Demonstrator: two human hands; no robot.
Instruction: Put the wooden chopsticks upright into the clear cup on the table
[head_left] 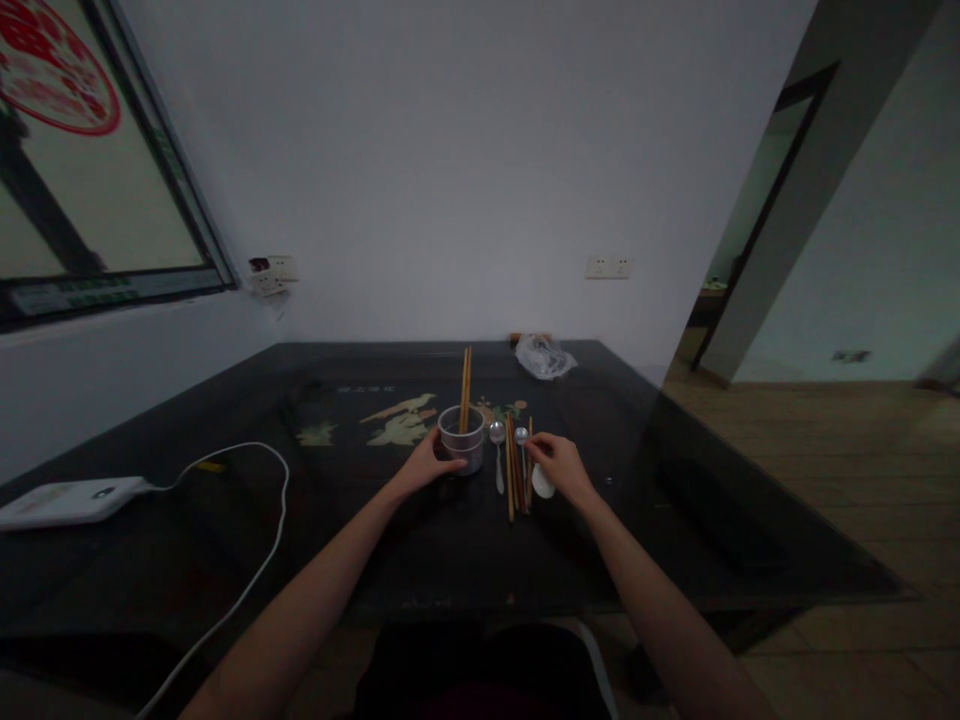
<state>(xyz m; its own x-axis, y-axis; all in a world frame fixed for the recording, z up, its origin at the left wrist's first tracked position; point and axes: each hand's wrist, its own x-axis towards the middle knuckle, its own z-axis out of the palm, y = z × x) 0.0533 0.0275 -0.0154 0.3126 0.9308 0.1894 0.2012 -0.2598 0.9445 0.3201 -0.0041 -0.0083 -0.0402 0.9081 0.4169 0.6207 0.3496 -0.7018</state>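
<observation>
My left hand (426,464) is wrapped round the side of a grey metal utensil cup (471,455), which stands upright on the dark table. A pair of wooden chopsticks (466,385) sticks up out of the cup. To its right a metal spoon (498,455) lies on the table, beside several loose wooden chopsticks (512,480). A second metal spoon (522,437) lies among them. The fingers of my right hand (556,460) are pinched at the rightmost chopstick (530,428). Under that hand lies a white spoon (543,484), its handle partly hidden.
A crumpled clear plastic bag (544,357) lies at the table's back edge. At the left is a white device (75,502) with a white cable (282,510) running over the table's front edge. A dark flat object (720,515) lies at the right.
</observation>
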